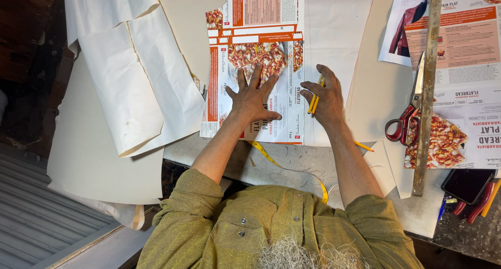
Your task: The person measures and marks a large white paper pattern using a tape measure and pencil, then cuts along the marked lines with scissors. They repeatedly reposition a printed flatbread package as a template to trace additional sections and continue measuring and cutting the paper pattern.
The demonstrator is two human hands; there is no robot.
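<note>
My left hand [254, 98] lies flat with spread fingers on a flattened orange and white food carton [250, 34] that shows a flatbread picture. My right hand [326, 99] rests just right of the carton's edge on white pattern paper [336, 29] and grips two yellow pencils [313, 103] between its fingers. A yellow measuring tape [271, 159] curls over the grey table edge below both wrists. Another yellow pencil [364, 146] pokes out beside my right forearm.
Red-handled scissors [408, 117] and a long wooden ruler [426, 91] lie to the right, over more flattened cartons [464, 55]. A dark phone [467, 184] and red-handled pliers [482, 198] sit at the lower right. Large cream paper sheets [130, 76] drape off the table's left side.
</note>
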